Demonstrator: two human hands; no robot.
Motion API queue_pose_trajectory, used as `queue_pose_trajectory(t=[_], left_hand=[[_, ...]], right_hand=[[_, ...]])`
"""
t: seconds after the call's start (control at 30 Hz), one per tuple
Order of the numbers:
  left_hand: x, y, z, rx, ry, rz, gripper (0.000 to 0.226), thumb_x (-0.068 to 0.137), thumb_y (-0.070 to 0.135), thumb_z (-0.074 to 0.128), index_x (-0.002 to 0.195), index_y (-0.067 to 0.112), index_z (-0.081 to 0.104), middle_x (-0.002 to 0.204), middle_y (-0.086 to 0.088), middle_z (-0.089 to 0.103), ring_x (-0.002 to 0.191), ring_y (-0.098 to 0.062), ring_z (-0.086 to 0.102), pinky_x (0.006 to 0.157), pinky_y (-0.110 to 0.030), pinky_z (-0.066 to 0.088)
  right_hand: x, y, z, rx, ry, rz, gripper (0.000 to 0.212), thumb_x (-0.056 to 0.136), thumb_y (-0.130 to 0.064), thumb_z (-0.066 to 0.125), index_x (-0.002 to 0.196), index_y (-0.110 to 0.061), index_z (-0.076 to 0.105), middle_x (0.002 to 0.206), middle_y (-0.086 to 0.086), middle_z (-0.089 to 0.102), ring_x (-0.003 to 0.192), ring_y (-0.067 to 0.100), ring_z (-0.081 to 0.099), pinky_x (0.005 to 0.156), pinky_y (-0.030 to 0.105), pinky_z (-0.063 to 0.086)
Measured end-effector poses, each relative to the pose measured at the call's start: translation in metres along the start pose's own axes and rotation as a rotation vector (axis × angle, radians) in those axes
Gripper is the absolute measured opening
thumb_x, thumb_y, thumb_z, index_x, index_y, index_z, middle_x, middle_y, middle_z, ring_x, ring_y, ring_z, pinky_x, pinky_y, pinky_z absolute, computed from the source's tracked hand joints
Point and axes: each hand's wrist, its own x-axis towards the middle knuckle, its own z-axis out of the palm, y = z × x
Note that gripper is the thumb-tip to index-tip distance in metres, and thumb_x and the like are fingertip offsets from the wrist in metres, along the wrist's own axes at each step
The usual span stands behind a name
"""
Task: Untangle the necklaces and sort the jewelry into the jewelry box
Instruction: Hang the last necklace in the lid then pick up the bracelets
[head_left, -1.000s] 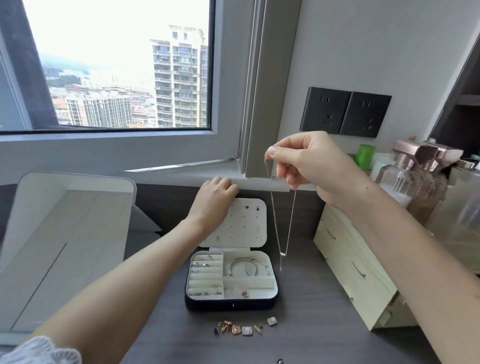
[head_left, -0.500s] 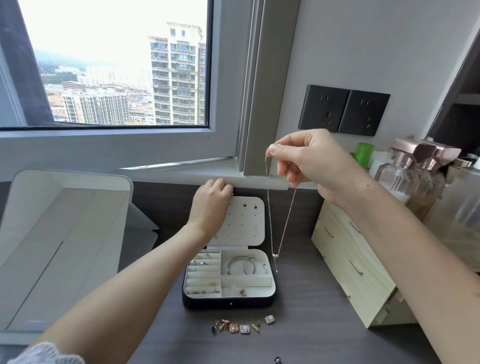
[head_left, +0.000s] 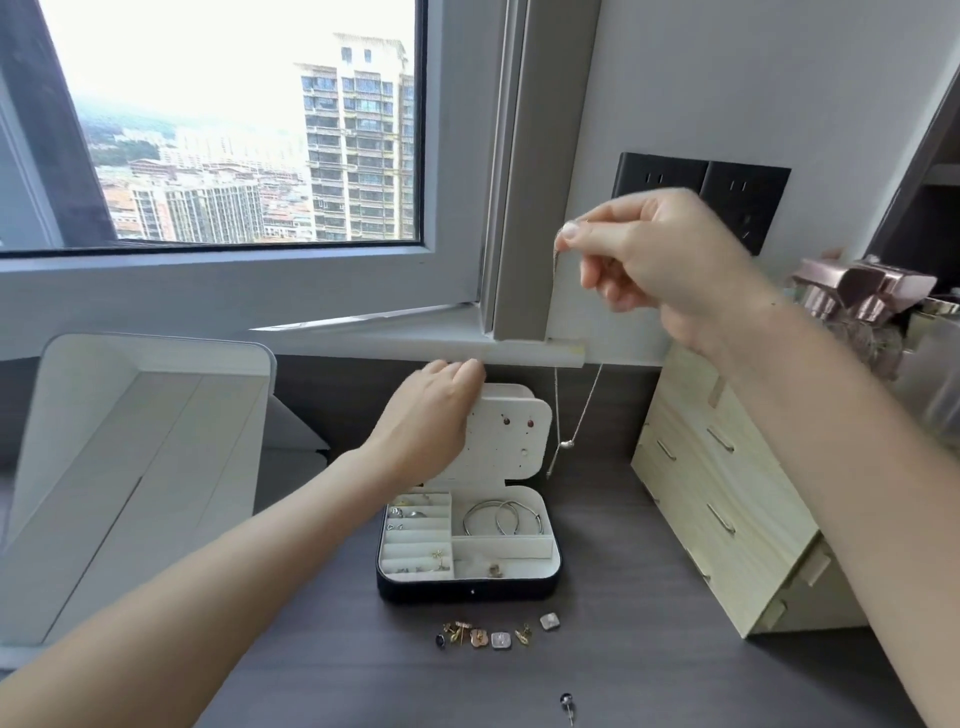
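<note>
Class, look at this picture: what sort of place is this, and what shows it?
Probably a dressing corner in a high-rise flat: perfume bottles, a wooden drawer unit, an open jewelry box, and tower blocks through the window.

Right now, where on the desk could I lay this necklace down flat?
Bare desk lies between the box and the drawers, and at the front, right of the lone stud. Crowded: the earrings lined up before the box. The left arm crosses the gap between box and mirror.
</note>
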Motion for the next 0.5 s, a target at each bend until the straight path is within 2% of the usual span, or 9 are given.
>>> queue_pose_trajectory(t=[0.1, 0.17, 0.27, 0.3, 0.37, 0.43, 0.5], left_hand=[[-0.026, 0.01, -0.014, -0.189, -0.089, 0.047, 0.008, 0.088, 0.012, 0.042, 0.08, 0.011, 0.044, 0.071, 0.002, 0.052, 0.066, -0.023, 0.046, 0.057, -0.037, 0.042], [-0.042, 0.013, -0.025, -0.273, -0.181, 0.08, 0.018, 0.086, 0.028, 0.037, 0.081, 0.017, 0.049, 0.075, 0.008, 0.055, 0.071, -0.018, 0.05, 0.062, -0.032, 0.044], [-0.052, 0.012, -0.033, -0.378, -0.38, 0.041, 0.021, 0.082, 0.041, 0.046, 0.084, 0.024, 0.059, 0.085, 0.014, 0.059, 0.083, -0.006, 0.053, 0.075, -0.023, 0.044], [-0.052, 0.011, -0.034, -0.425, -0.409, -0.006, 0.021, 0.083, 0.041, 0.05, 0.085, 0.024, 0.061, 0.088, 0.015, 0.06, 0.085, -0.002, 0.052, 0.077, -0.02, 0.043], [-0.049, 0.005, -0.03, -0.441, -0.344, -0.099, 0.014, 0.086, 0.03, 0.054, 0.086, 0.021, 0.065, 0.091, 0.011, 0.062, 0.087, -0.004, 0.054, 0.078, -0.022, 0.043], [-0.041, -0.005, -0.021, -0.288, -0.261, -0.193, 0.014, 0.089, 0.015, 0.053, 0.092, 0.016, 0.067, 0.095, 0.005, 0.064, 0.092, -0.014, 0.055, 0.081, -0.027, 0.043], [-0.033, -0.013, -0.008, -0.113, -0.268, -0.249, 0.023, 0.09, 0.01, 0.047, 0.102, 0.016, 0.065, 0.104, 0.002, 0.064, 0.099, -0.021, 0.052, 0.084, -0.029, 0.04]], right_hand=[[0.011, -0.014, -0.005, 0.016, 0.032, -0.026, 0.012, 0.086, -0.013, 0.061, 0.079, -0.006, 0.068, 0.046, -0.003, 0.053, 0.039, 0.008, 0.039, 0.04, 0.017, 0.031], [0.019, -0.019, -0.003, 0.008, 0.034, -0.035, 0.01, 0.085, -0.013, 0.062, 0.083, -0.005, 0.068, 0.046, -0.003, 0.052, 0.038, 0.008, 0.039, 0.04, 0.016, 0.03], [0.029, -0.015, 0.007, -0.032, 0.035, -0.014, 0.016, 0.084, -0.013, 0.062, 0.092, -0.001, 0.068, 0.047, -0.001, 0.053, 0.037, 0.008, 0.04, 0.041, 0.015, 0.031], [0.032, -0.011, 0.011, -0.039, 0.035, -0.005, 0.017, 0.085, -0.013, 0.062, 0.093, 0.0, 0.067, 0.048, -0.001, 0.054, 0.036, 0.007, 0.04, 0.041, 0.015, 0.031], [0.035, -0.004, 0.017, -0.037, 0.037, 0.009, 0.016, 0.085, -0.012, 0.062, 0.093, 0.0, 0.067, 0.05, 0.001, 0.054, 0.035, 0.007, 0.041, 0.04, 0.016, 0.032], [0.037, 0.003, 0.024, -0.011, 0.034, 0.012, 0.013, 0.085, -0.012, 0.061, 0.09, -0.001, 0.067, 0.051, 0.001, 0.055, 0.036, 0.007, 0.042, 0.041, 0.017, 0.034], [0.039, 0.009, 0.032, 0.012, 0.011, 0.008, 0.011, 0.086, -0.012, 0.061, 0.089, -0.003, 0.066, 0.052, 0.0, 0.056, 0.038, 0.007, 0.044, 0.042, 0.018, 0.036]])
